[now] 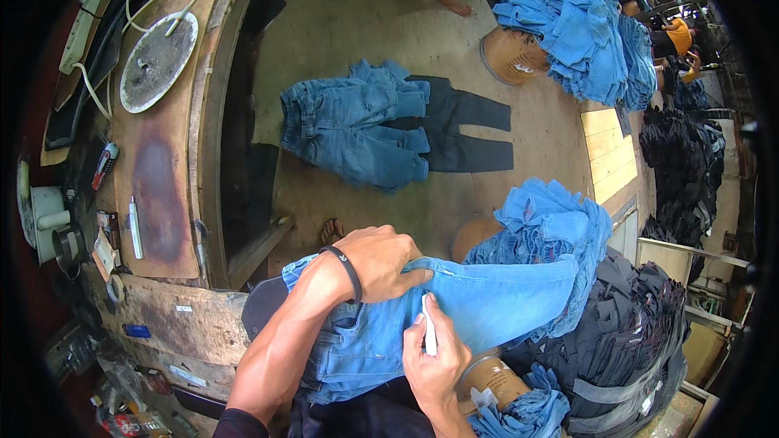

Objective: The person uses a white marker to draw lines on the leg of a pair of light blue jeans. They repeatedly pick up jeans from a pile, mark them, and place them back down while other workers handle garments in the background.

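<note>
A pair of light blue jeans [495, 296] lies across in front of me, one leg stretched out to the right. My left hand [377, 264], a black band on its wrist, is closed on the upper edge of the denim, thumb pressed on the cloth. Just below and to the right of it, my right hand [434, 361] grips a small slim white tool [430, 334]. The tool's upper end is close to the seam near my left thumb; whether it touches the cloth I cannot tell. A dark rounded surface [261, 308] shows beneath the jeans at the left.
Folded blue jeans [349, 126] and dark trousers [471, 130] lie on the floor ahead. Denim heaps [580, 32] rest on brown drums [511, 55] at the right. A dark garment pile [608, 332] stands close right. At left, a wooden bench [166, 186] holds a round plate [160, 62].
</note>
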A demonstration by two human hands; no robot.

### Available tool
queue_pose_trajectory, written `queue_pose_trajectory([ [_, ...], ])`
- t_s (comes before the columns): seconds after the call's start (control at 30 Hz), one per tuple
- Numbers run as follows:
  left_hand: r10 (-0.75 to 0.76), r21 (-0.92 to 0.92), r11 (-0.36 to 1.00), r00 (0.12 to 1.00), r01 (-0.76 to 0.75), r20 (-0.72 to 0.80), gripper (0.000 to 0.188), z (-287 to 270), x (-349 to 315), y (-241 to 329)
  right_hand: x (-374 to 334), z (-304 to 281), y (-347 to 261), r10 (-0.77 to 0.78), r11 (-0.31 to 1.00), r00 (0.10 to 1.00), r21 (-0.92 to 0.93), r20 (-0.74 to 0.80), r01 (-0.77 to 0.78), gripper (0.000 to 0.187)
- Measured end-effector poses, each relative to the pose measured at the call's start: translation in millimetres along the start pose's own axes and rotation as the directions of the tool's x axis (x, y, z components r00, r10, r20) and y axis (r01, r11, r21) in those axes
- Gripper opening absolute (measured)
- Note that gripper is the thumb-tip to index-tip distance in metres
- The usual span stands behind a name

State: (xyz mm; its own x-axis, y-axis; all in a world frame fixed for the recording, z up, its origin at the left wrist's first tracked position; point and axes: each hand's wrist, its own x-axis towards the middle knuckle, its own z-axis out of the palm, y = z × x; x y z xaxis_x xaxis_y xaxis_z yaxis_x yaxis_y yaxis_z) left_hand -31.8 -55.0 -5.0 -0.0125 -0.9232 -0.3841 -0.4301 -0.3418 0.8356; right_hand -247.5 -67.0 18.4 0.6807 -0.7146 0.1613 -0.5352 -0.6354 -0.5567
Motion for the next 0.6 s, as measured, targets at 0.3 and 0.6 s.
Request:
queue_pose_trajectory([
  [0.3,-0.01,-0.004,1.0,1.0,0.01,0.014,0.039,2.3,2.0,-2.6,-4.9,-4.6,-2.7,0.169,0.985,0.977,0.004,0.128,-0.171,0.032],
  [0.6,-0.055,0.017,0.998,0.998,0.055,0.027,0.042,-0.3,1.1,0.8,-5.2,-1.7,-0.3,0.105,0.992,0.994,0.073,0.039,-0.108,0.033],
])
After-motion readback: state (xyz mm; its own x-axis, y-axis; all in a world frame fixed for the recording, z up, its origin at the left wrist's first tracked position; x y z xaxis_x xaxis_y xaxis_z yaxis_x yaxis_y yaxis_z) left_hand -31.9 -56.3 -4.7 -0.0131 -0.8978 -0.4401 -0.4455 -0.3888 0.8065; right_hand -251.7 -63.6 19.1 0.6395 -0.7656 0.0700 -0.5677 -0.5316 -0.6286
